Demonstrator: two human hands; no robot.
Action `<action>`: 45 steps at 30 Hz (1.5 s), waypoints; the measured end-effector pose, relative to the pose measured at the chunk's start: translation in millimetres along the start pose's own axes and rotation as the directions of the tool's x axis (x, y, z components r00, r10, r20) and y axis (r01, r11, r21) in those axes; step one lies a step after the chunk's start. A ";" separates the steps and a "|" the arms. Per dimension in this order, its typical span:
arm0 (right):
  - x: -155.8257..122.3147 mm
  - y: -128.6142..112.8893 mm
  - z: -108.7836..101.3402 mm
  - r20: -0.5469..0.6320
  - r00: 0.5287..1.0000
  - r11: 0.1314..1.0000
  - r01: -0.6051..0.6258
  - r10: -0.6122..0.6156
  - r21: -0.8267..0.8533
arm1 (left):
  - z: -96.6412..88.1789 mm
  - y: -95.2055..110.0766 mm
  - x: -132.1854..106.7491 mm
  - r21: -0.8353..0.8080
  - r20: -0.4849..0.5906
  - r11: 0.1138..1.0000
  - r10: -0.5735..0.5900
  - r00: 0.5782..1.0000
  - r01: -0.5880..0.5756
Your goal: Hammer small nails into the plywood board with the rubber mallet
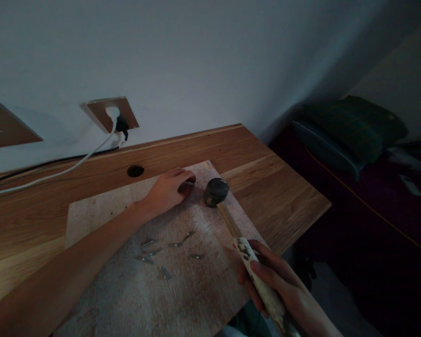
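Observation:
My right hand (271, 280) is wrapped round the stained wooden handle of a hammer (231, 223). Its dark head (216, 192) rests on a pale worn board (182, 290) lying on the wooden desk (273, 187). My left hand (170, 188) reaches across the board with its fingers curled down, fingertips pinched just left of the hammer head. What they pinch is too small to make out. Several small shiny metal pieces (168, 250) lie scattered on the board between my two arms.
A round cable hole (135, 171) sits in the desk behind the board. White and black cables (73, 166) run from a wall socket (114, 113). To the right, beyond the desk edge, a dark bag (351, 128) lies on a dark surface.

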State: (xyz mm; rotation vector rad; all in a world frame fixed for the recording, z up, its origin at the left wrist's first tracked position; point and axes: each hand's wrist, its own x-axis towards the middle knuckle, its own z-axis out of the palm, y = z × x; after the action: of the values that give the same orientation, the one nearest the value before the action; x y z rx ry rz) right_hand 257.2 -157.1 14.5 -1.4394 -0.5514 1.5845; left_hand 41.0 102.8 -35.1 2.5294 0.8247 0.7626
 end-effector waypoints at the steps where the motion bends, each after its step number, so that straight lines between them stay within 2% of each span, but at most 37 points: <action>1: -0.3 -0.3 0.5 -0.004 1.000 1.000 0.001 -0.001 0.000 | 0.2 0.1 -0.1 0.001 0.002 1.000 -0.001 1.000 0.001; 18: 0.8 0.6 -0.4 -0.005 1.000 1.000 0.009 -0.009 -0.021 | 0.3 0.0 0.3 0.004 0.033 1.000 -0.009 0.999 0.008; 30: 5.8 3.3 -3.3 0.092 0.994 0.999 0.053 -0.054 0.012 | -0.1 0.5 0.5 0.007 0.038 1.000 -0.013 0.999 0.013; 36: 2.8 1.6 -1.7 0.001 1.000 1.000 -0.003 0.003 0.002 | 0.4 0.3 1.0 0.002 0.047 1.000 -0.024 0.999 0.024; 41: 6.2 2.6 -3.5 0.075 0.997 1.000 0.000 0.000 -0.007 | 1.1 -0.6 1.2 0.010 0.053 1.000 -0.016 0.998 0.015; 45: 8.1 -0.5 -6.9 -0.018 0.996 0.996 -0.088 0.088 -0.028 | 1.8 -1.6 0.6 0.023 0.043 1.000 0.000 0.999 -0.001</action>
State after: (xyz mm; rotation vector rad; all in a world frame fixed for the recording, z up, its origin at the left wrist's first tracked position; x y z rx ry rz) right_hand 264.5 -151.7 9.0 -1.5159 -0.5092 1.6373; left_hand 41.9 104.0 -37.0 2.5572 0.8235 0.7004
